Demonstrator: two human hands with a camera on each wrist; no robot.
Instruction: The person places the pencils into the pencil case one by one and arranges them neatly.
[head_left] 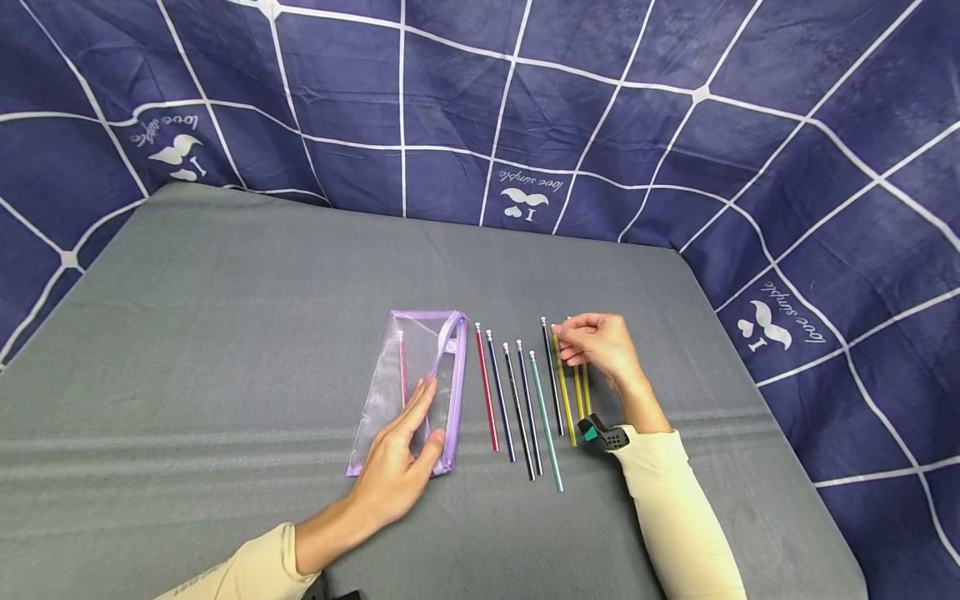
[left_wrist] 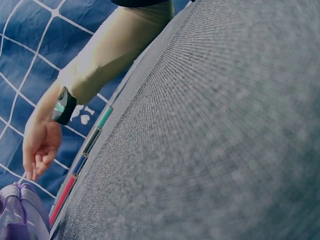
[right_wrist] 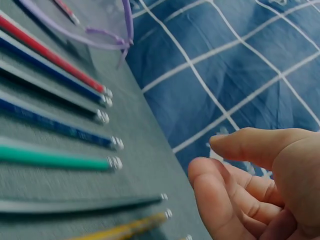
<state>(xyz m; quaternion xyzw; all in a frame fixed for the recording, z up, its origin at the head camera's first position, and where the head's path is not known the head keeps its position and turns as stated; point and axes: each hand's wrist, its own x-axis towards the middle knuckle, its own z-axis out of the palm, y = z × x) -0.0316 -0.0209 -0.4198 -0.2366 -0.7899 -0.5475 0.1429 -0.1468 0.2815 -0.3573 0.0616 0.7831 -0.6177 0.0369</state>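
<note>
A clear mesh pencil pouch (head_left: 458,392) with purple trim lies on the grey table, a red pencil (head_left: 402,362) visible inside it. My left hand (head_left: 393,467) rests on the pouch, fingers extended along it and thumb spread towards its zip side. To the right lie a red pencil (head_left: 487,387), dark blue and black ones, a teal pencil (head_left: 547,421) and several yellow pencils (head_left: 564,387). Above the yellow ones hovers my right hand (head_left: 600,346); its fingers are loosely bent. In the right wrist view, a gap shows between thumb and forefinger, with nothing held.
The grey cloth table (head_left: 247,333) has creases running across its near part. Behind and to the right hangs a dark blue curtain (head_left: 457,92) with white grid lines. A black band (head_left: 603,435) sits on the right wrist.
</note>
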